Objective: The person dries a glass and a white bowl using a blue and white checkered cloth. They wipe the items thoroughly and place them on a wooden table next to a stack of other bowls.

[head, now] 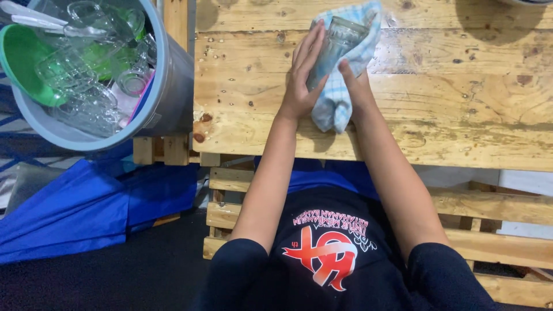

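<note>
The glass (339, 41) is held above the wooden surface (461, 115), near its far middle, wrapped from behind and below in a blue-and-white checked cloth (337, 101). The left hand (302, 75) lies flat against the glass's left side, fingers straight and pressed together, pointing away from the body. The right hand (354, 80) is mostly hidden under the cloth; only its thumb shows, pressing the cloth to the glass, so how its other fingers sit cannot be told.

The surface's near edge runs just in front of the person's chest, and both forearms cross it. To the right of the hands the planks lie bare all the way across, with a round shadow near the far right corner. To the left, the surface ends close to the left hand at a plank edge. Just past that edge stands a grey bucket (173, 86), packed with clear glasses (86, 86) and a green plastic bowl (23, 57). Blue fabric (86, 201) lies on the floor below the bucket.
</note>
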